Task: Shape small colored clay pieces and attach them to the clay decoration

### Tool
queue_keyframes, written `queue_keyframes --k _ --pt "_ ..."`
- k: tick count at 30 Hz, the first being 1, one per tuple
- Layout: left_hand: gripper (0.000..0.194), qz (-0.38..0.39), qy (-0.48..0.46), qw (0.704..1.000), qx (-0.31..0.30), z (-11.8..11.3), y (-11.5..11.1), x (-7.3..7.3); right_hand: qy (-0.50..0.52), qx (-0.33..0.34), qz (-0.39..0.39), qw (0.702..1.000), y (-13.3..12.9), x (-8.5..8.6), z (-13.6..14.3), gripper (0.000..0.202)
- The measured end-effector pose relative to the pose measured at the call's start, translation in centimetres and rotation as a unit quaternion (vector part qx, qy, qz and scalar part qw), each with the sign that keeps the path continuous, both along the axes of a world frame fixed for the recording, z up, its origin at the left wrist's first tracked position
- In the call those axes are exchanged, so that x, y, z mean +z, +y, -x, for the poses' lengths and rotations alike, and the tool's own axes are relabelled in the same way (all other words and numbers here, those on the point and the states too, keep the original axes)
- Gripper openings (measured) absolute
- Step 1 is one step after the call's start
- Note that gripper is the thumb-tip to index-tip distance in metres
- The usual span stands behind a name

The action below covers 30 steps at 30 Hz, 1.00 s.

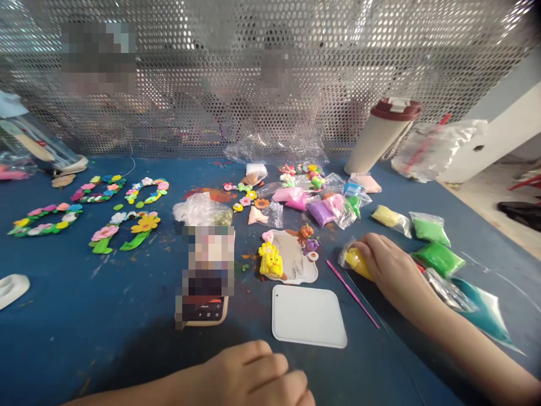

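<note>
My right hand [384,265] reaches to the right side of the table, its fingers wrapped over a small clear bag of yellow clay [355,260]. My left hand [264,375] rests at the front edge, its fingers curled in and nothing visible in them. A white board [308,316] lies flat just beyond it. Behind that is a mirror-like plate [298,256] with clay figures on its rim, among them a yellow clay figure [271,262]. A pink clay tool [352,293] lies between the white board and my right hand.
A phone [207,310] lies left of the board. Bags of green clay [439,259] and a bag of blue-green clay [486,310] lie at the right. Clay flower wreaths [46,220] are at the left. A tumbler [382,135] stands before the perforated metal screen [190,67].
</note>
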State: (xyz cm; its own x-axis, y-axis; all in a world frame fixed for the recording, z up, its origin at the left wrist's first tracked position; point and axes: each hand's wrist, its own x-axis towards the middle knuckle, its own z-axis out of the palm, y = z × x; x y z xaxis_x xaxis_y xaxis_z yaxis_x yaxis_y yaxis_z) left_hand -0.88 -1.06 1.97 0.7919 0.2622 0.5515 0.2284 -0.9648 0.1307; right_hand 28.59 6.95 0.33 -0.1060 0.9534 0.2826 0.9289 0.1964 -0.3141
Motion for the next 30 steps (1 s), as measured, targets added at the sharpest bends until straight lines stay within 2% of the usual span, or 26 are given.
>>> queue_keyframes --k 2,4,7,9,10,11,12,13,14,15,16,21,25,30 --pt "0.022 -0.043 -0.029 0.998 0.037 0.5 0.4 0.3 0.017 -0.026 -0.005 1.000 -0.1 0.4 0.1 0.027" --pt "0.026 -0.053 -0.063 0.994 0.068 1.0 0.7 0.6 0.035 -0.050 -0.009 0.998 -0.2 0.9 0.4 0.026" --pt "0.025 -0.041 -0.085 0.991 0.096 1.9 1.2 1.3 0.062 -0.070 -0.014 0.995 -0.1 1.3 0.7 0.026" --pt "0.022 0.003 -0.103 0.983 0.153 2.8 1.8 2.1 0.078 -0.077 -0.016 0.994 0.0 1.2 0.8 0.025" --pt "0.020 0.052 -0.129 0.964 0.225 3.3 2.2 2.5 0.086 -0.078 -0.016 0.993 0.0 1.2 0.9 0.025" --pt "0.019 0.103 -0.152 0.931 0.315 3.9 2.6 2.8 0.093 -0.077 -0.016 0.993 0.1 1.1 0.9 0.026" --pt "0.019 0.148 -0.167 0.885 0.410 4.4 3.2 3.0 0.099 -0.075 -0.014 0.992 0.1 1.0 0.9 0.027" --pt "0.018 0.179 -0.183 0.840 0.478 4.9 3.7 3.0 0.104 -0.072 -0.011 0.992 0.1 0.9 0.8 0.029" --pt "0.016 0.215 -0.185 0.810 0.513 5.4 4.2 3.0 0.107 -0.068 -0.008 0.992 0.1 0.9 0.8 0.031" --pt "0.016 0.240 -0.180 0.796 0.525 5.8 4.7 2.8 0.111 -0.065 -0.004 0.992 0.1 0.9 0.7 0.033" --pt "0.017 0.258 -0.165 0.796 0.522 6.0 5.1 2.5 0.113 -0.061 -0.001 0.992 0.1 0.9 0.7 0.034" --pt "0.020 0.274 -0.052 0.841 0.464 6.1 6.0 1.3 0.119 -0.046 0.011 0.992 0.0 0.9 0.6 0.033" --pt "0.021 0.269 -0.004 0.832 0.485 6.0 6.0 1.4 0.114 -0.032 0.013 0.993 0.0 0.8 0.5 0.032" --pt "0.022 0.263 0.010 0.824 0.502 6.3 5.9 1.5 0.103 -0.025 0.015 0.994 0.1 0.4 0.2 0.031"
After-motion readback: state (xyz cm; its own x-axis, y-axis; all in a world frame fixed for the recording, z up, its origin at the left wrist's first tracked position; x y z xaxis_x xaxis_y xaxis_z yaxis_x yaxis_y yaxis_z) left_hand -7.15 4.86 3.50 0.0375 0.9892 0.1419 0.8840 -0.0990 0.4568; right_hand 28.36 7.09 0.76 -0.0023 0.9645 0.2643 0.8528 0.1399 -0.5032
